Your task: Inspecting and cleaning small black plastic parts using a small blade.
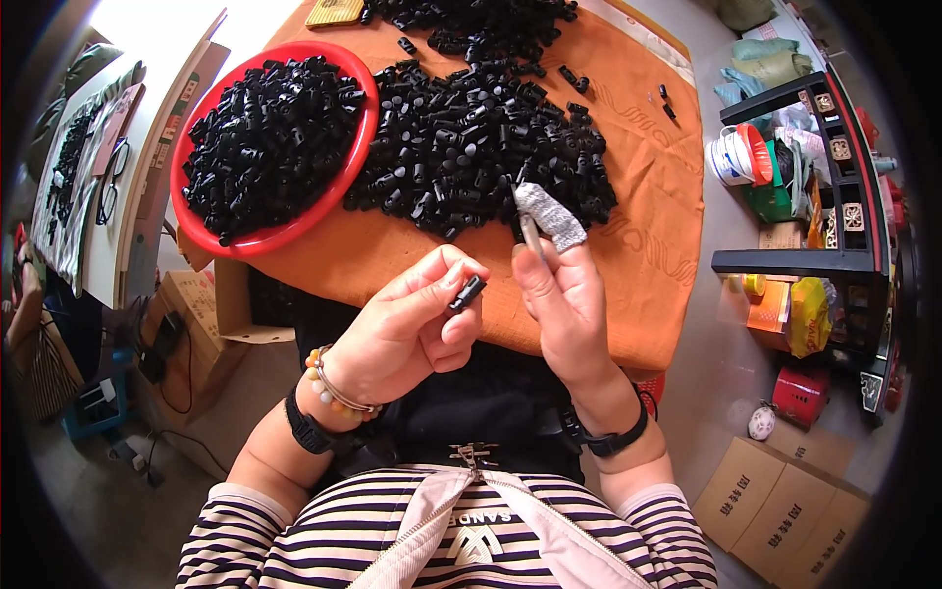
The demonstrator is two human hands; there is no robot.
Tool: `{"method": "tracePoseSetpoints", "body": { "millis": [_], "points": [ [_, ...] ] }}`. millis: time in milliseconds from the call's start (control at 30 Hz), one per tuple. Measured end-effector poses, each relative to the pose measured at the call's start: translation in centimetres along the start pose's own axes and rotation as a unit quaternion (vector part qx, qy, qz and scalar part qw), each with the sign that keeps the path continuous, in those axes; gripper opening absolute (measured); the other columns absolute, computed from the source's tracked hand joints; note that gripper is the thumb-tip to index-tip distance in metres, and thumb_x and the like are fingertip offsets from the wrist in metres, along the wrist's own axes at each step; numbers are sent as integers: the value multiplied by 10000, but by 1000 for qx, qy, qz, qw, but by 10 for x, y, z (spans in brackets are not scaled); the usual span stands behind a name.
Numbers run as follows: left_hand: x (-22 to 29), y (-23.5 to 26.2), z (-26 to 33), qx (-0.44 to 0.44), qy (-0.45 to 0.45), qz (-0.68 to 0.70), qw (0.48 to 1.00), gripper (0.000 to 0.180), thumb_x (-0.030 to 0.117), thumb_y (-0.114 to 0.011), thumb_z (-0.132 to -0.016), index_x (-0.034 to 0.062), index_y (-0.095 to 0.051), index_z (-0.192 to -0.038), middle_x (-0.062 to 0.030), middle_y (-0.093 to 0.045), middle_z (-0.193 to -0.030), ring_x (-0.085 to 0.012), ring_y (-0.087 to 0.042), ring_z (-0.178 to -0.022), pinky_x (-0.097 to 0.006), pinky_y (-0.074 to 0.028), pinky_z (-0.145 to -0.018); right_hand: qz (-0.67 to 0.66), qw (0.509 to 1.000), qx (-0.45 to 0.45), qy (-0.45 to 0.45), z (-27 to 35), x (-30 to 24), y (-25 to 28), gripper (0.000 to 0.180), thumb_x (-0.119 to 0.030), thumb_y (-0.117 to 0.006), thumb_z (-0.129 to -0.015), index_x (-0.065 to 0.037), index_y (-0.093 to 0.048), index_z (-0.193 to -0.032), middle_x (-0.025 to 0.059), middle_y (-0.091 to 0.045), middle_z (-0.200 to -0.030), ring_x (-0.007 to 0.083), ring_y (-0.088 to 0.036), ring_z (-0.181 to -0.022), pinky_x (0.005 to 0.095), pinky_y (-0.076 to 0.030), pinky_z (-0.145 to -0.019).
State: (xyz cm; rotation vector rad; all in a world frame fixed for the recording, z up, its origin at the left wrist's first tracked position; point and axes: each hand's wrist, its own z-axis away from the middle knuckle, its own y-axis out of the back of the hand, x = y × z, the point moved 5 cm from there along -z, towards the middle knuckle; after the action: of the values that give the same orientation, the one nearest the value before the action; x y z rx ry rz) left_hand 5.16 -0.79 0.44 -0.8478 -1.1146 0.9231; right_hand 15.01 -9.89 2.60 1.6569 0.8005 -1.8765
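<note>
Pinched between the thumb and fingers of my left hand (417, 309) is a small black plastic cylinder-shaped part (467, 294), held tilted just off the table's near edge. My right hand (569, 314) is closed on a slim blade-like tool (531, 240) that points up and away from me; its exact kind is hard to make out. A grey knitted finger sleeve (551, 216) covers one right finger beside the tool. The two hands are apart. Just beyond them lies a big heap of similar black parts (471, 142).
An orange cloth (648, 177) covers the table. At its left stands a red basin (370, 128) piled with black parts. More parts (481, 25) lie at the far side, a few loose at right. A dark shelf (795, 260) and flattened cartons (780, 506) are at right, a cardboard box (186, 339) at left.
</note>
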Motion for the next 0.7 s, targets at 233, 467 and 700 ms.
{"method": "tracePoseSetpoints", "body": {
  "millis": [233,467,700],
  "points": [
    [53,10,20,92,-193,-73,974,276,157,-424,-936,51,-415,-1191,-91,-544,-871,-109,-546,-615,-244,-490,-566,47,986,117,112,1,-5,40,461,-128,-527,-921,0,-344,-1324,-81,-375,-757,4,-280,-627,147,-249,-545],
    [129,35,42,123,-402,-147,895,358,98,-439,-925,17,-344,-1261,-232,-410,-1306,-281,-555,-1074,-308,-536,-817,159,974,130,99,-4,21,50,501,-11,-586,-851,0,-376,-1306,-5,-534,-906,18,-377,-655,150,-354,-597],
    [117,37,41,131,-362,-150,911,435,87,-422,-917,26,-294,-1328,-197,-512,-1207,-219,-597,-965,-274,-529,-751,356,906,163,160,-10,17,31,533,-14,-659,-777,-39,-444,-1264,111,-623,-900,176,-618,-767,285,-490,-655]
  ]
}}
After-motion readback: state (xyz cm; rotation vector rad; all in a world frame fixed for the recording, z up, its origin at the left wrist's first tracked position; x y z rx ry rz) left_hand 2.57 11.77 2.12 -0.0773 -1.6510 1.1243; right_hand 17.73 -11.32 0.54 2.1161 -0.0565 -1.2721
